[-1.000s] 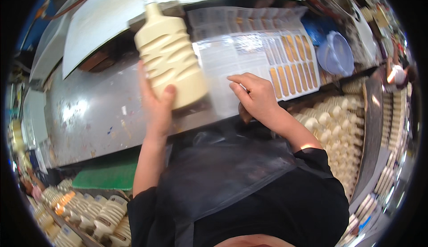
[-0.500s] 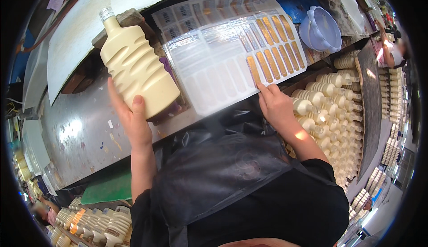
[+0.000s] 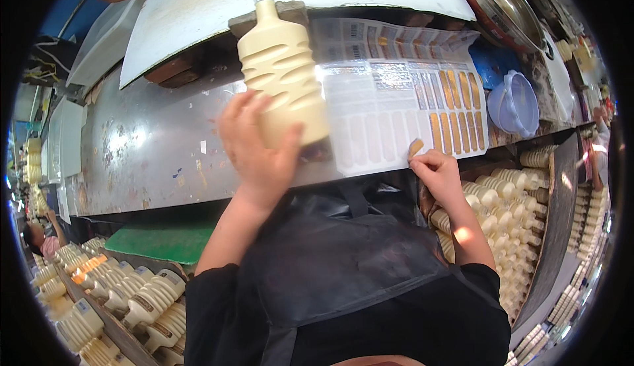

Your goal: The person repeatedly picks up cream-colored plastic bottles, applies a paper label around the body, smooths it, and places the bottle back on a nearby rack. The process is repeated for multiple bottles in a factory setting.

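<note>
A cream plastic bottle with slanted grooves and a silvery cap lies on the metal table, its neck on a brown block. My left hand, slightly blurred, is at the bottle's lower left part, thumb across its front and fingers at its side. My right hand pinches a small gold label at the near edge of the label sheet. Rows of gold labels remain on the sheet's right part; its left part shows bare pale outlines.
A lilac plastic basket and a large metal pan are at the right rear. Crates of cream bottles stand beside me on the right, with more bottles at lower left. A green board lies below the metal table.
My right hand has lifted a gold label off the sheet. My left hand has shifted further over the bottle's lower part. The whole view has swung, so the scene sits differently.
</note>
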A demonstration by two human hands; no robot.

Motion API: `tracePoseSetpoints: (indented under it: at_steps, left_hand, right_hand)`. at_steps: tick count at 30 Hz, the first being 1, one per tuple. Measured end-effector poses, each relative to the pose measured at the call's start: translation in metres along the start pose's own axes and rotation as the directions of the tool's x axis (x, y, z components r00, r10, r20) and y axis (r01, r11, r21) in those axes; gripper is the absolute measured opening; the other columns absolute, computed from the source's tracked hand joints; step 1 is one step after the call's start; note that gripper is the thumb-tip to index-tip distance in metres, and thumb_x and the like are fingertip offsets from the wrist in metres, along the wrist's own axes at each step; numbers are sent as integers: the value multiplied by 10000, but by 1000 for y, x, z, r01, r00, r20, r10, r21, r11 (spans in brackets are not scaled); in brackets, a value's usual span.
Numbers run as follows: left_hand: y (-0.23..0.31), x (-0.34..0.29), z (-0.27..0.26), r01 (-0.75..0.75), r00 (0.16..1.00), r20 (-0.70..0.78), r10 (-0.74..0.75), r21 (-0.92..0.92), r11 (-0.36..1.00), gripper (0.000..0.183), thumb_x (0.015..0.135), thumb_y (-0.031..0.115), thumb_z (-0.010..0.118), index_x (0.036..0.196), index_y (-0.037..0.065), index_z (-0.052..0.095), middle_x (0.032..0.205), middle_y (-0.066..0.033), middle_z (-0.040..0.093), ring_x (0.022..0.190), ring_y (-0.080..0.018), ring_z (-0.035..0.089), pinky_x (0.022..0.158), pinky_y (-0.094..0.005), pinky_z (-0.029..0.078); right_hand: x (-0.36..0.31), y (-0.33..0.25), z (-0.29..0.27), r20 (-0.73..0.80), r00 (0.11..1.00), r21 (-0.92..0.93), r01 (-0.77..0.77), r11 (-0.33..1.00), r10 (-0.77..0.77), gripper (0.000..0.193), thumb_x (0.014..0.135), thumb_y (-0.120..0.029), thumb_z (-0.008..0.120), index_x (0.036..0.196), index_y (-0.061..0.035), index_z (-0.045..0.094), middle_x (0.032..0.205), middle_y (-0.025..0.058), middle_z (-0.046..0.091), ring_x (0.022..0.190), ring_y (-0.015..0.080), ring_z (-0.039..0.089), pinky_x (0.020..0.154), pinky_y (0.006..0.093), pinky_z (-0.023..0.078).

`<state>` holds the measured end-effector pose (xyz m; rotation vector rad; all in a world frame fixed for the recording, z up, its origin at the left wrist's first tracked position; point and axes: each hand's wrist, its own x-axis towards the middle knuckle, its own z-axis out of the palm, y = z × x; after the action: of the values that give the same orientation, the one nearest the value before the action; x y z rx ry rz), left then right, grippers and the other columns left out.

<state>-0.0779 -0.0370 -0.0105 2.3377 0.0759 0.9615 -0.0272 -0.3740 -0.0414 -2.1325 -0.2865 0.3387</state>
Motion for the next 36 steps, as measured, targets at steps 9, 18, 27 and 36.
tracePoseSetpoints:
  at_steps: [9, 18, 27, 36]
  left_hand:
    - [47, 24, 11, -232, 963, 148, 225, 29, 972, 389, 650, 264, 876, 983, 140, 716, 1088, -66, 594, 1013, -317, 542, 929, -460, 391]
    - [19, 58, 4, 57, 997, -37, -68, -242, 969, 128, 763, 100, 810, 850, 67, 722, 908, -58, 611, 844, -234, 585, 810, -364, 439]
    - [-20, 76, 18, 410, 858, 41, -512, -656, 634, 97, 899, 75, 747, 901, -11, 700, 981, -41, 609, 904, -117, 551, 861, -283, 456]
    - [-37, 83, 23, 549, 708, 192, -680, -754, 359, 416, 984, 195, 668, 1305, -9, 501, 1105, -75, 572, 1001, -144, 566, 932, -300, 474]
  right_hand:
    - [48, -122, 11, 338, 941, 615, -244, 750, 29, 305, 993, -109, 624, 1250, 37, 701, 791, -32, 584, 620, 30, 485, 554, 202, 397]
    - [93, -160, 48, 37, 971, 356, 209, 911, -237, 368, 945, -149, 699, 1288, -17, 680, 1013, 9, 652, 702, 40, 505, 653, 218, 438]
    - [159, -159, 81, 211, 973, 712, -86, 697, -95, 186, 970, -211, 711, 980, -25, 702, 850, -19, 673, 679, 21, 524, 616, 189, 416]
    - [183, -158, 94, 76, 995, 496, 13, 868, -59, 187, 882, -188, 708, 890, -1, 695, 812, -8, 665, 763, 50, 572, 704, 234, 478]
